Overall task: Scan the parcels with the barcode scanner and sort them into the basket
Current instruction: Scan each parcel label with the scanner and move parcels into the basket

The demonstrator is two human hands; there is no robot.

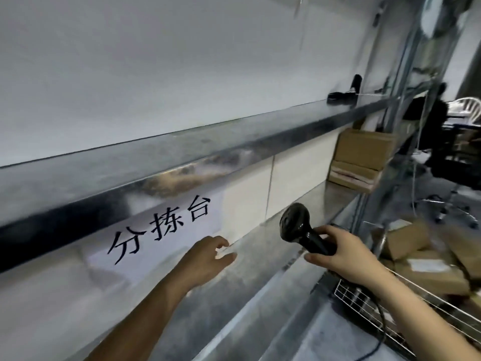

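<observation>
**Scanner in hand, parcels waiting in the basket**

The right hand [341, 254] gripped the black barcode scanner [296, 222] by its handle, right of centre, fingers curled round it. The left hand [205, 259] reached over the steel bench [260, 287], fingers loose and holding nothing, near a paper sign [161, 230]. Brown parcels [429, 267] lay in the wire basket [364, 298] at lower right. More boxes [361, 157] were stacked on the bench at centre right.

A bare stretch of the steel surface [260, 295] is running open beyond the left hand [208, 259]; the upper shelf [182, 157] is overhanging it, capping headroom; stacked cartons [359, 157] are blocking the far end; a post [364, 201] is standing between surface and basket [369, 306].
</observation>
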